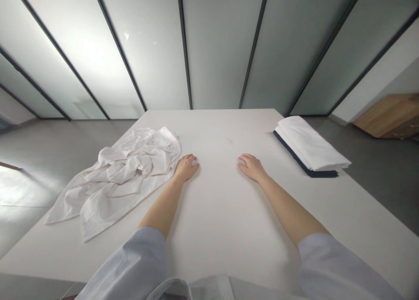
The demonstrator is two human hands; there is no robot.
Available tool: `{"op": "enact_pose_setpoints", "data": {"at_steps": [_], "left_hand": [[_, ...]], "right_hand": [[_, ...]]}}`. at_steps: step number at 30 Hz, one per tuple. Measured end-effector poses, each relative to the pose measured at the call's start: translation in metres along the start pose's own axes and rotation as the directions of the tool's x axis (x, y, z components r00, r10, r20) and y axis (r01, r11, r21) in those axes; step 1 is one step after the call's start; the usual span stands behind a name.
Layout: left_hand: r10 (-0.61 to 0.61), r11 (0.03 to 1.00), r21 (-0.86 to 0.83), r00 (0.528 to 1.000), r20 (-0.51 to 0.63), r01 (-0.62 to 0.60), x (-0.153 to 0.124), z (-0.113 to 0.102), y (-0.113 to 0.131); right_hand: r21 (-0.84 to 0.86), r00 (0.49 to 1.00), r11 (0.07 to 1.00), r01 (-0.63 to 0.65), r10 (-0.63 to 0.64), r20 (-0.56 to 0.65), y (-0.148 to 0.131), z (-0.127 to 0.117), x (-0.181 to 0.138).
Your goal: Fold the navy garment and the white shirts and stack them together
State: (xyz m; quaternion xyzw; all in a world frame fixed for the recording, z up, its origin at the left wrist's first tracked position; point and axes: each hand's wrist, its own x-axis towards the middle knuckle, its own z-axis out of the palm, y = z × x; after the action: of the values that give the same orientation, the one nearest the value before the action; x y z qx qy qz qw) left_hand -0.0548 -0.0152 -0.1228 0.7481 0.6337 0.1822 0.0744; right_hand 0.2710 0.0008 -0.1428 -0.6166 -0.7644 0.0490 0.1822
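Note:
My left hand (pixel 187 167) rests palm down on the white table (pixel 219 230), fingers slightly curved and holding nothing. Right beside it on the left lies a crumpled white cloth (pixel 131 164), spread loosely with folds and one corner pointing toward me; I cannot tell its exact kind. My right hand (pixel 251 167) also lies on the tabletop, fingers loosely apart, with nothing in it. Farther right, a neatly folded white cloth (pixel 309 143) sits on top of a folded dark navy cloth (pixel 322 174) near the table's right edge.
Beyond the table's far edge stands a frosted glass partition (pixel 216 46) with dark frames. A wooden cabinet (pixel 386 114) is on the floor at the far right. Grey floor (pixel 369 160) shows on both sides of the table.

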Motion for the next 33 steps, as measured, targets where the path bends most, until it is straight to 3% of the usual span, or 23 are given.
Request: {"op": "enact_pose_setpoints", "data": {"at_steps": [14, 18, 22, 25, 29, 31, 33], "left_hand": [[0.008, 1.0, 0.028, 1.0, 0.004, -0.008, -0.004, -0.003, 0.005], [0.001, 0.998, 0.055, 0.996, -0.093, 0.004, -0.007, -0.014, 0.017], [-0.08, 0.988, 0.119, 0.986, -0.146, 0.098, -0.001, -0.036, 0.016], [-0.148, 0.957, 0.228, 0.977, -0.154, 0.181, 0.007, -0.058, -0.006], [-0.3, 0.87, 0.348, 0.935, -0.19, 0.35, 0.01, -0.092, -0.058], [-0.418, 0.82, 0.352, 0.892, -0.17, 0.451, 0.006, -0.105, -0.084], [-0.478, 0.805, 0.35, 0.873, -0.098, 0.479, -0.002, -0.111, -0.105]], "right_hand": [[-0.006, 1.0, 1.0, -0.001, 0.001, -0.004, -0.003, -0.002, 0.0], [-0.006, 1.0, 1.0, 0.0, 0.0, 0.001, -0.005, -0.003, 0.0], [-0.019, 1.0, 1.0, 0.01, -0.01, -0.008, -0.006, -0.003, 0.0], [-0.028, 1.0, 1.0, 0.011, -0.012, -0.027, -0.007, -0.002, 0.0], [-0.033, 0.999, 0.999, 0.006, -0.007, -0.035, -0.009, 0.0, 0.001], [-0.032, 0.999, 0.999, 0.005, -0.007, -0.042, -0.009, 0.001, 0.002], [-0.034, 0.999, 0.999, 0.006, -0.007, -0.05, -0.008, 0.002, 0.002]]}}
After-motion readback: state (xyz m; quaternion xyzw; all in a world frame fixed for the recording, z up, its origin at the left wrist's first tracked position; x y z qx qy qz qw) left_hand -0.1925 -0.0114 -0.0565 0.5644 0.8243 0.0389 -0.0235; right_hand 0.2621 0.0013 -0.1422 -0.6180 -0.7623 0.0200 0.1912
